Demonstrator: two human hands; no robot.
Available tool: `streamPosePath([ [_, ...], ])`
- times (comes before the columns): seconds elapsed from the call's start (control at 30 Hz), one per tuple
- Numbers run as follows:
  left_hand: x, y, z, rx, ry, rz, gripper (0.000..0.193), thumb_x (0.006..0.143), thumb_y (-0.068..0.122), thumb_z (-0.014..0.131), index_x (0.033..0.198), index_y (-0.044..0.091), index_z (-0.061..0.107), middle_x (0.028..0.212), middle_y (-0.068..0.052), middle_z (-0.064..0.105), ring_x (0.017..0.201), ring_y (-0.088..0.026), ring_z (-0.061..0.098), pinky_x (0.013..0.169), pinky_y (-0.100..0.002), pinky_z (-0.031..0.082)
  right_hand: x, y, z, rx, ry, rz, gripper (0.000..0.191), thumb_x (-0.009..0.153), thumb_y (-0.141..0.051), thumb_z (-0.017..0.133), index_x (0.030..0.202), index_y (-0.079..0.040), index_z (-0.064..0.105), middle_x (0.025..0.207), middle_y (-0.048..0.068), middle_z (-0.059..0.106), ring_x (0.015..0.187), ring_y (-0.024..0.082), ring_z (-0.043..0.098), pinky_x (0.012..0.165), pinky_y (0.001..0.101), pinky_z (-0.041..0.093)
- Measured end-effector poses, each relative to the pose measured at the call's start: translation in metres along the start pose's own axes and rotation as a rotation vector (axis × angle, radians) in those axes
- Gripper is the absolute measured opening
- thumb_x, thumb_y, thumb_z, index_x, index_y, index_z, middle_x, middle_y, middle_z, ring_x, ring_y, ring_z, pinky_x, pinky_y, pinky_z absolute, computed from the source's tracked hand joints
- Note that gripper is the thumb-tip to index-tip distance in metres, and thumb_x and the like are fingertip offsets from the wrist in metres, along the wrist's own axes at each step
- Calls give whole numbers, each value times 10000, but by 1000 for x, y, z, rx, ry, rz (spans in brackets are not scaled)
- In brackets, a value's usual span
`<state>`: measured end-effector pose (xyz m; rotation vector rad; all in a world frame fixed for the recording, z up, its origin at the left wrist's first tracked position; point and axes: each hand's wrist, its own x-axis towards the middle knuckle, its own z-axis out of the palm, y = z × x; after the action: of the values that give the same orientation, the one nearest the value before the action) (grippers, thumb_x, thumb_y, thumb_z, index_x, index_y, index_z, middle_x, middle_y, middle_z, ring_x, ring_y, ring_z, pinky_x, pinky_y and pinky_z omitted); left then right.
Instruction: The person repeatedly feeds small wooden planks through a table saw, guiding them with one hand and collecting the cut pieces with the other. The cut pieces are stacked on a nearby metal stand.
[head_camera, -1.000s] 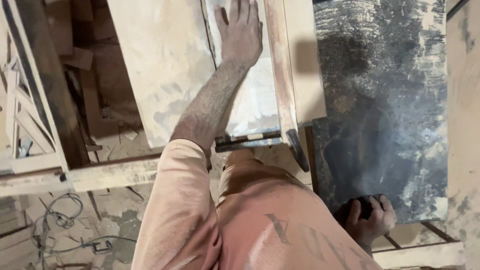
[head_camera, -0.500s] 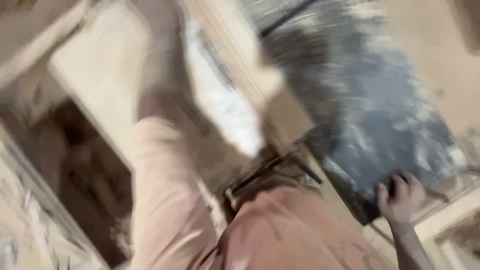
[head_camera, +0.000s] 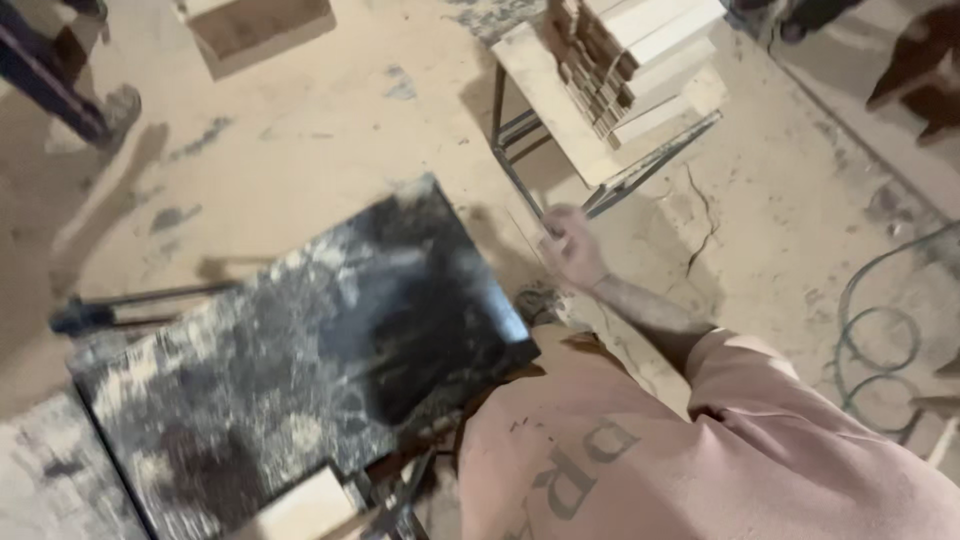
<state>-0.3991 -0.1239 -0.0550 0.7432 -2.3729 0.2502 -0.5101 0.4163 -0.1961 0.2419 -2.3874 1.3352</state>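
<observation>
right hand (head_camera: 570, 245) | arm stretched forward | fingers clenched on thin wood strip (head_camera: 527, 225) | left hand hidden

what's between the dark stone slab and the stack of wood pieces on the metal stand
In the head view, the person's right hand reaches into that gap, over dusty floor, between the dark slab and the stack of pale wood pieces on the metal stand.

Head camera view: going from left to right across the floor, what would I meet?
Dark clamp-like bar → black speckled stone slab → a hand gripping a thin strip → metal stand with stacked pale boards → coiled greenish hose.
</observation>
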Motion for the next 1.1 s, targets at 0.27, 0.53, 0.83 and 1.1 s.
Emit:
streamPosePath([
  [0.27, -37, 181, -66, -835, -574, 686, 569, 860, 135, 658, 1411, 25, 570, 1298, -218, 659, 1195, -393, 655, 1044, -492, 511, 60, 169, -120, -151, 487, 520, 182, 1005, -177, 711, 1032, 3, 702, 971, 123, 692, 900, 202, 652, 820, 327, 530],
  [0.53, -112, 447, 21, -878, -1672, 496, 707, 1015, 373, 588, 1599, 35, 375, 1584, -213, 506, 1110, -363, 611, 968, -401, 522, 139, 258, -187, 346, 691, 740, 376, 1036, -327, 676, 1189, 11, 617, 1127, 111, 667, 1040, 194, 616, 946, 350, 517],
  [0.83, -197, 644, 145, -1089, -2050, -160, 1017, 905, 576, 626, 1658, 120, 115, 1667, -161, 297, 1488, -360, 363, 1141, -530, 349, 207, 290, -204, 637, 419, 748, 644, 1064, -413, 691, 1474, 55, 526, 1417, 173, 662, 1354, 265, 597, 1206, 406, 443],
  [1.1, -213, 692, 158, -1437, -2040, -557, 837, 988, 374, 724, 1587, 141, 188, 1233, -32, 496, 996, -181, 514, 787, -395, 460, 169, 269, -179, 535, 393, 902, 843, 927, -339, 743, 1536, 24, 288, 1442, 241, 523, 1312, 330, 537, 1073, 449, 506],
])
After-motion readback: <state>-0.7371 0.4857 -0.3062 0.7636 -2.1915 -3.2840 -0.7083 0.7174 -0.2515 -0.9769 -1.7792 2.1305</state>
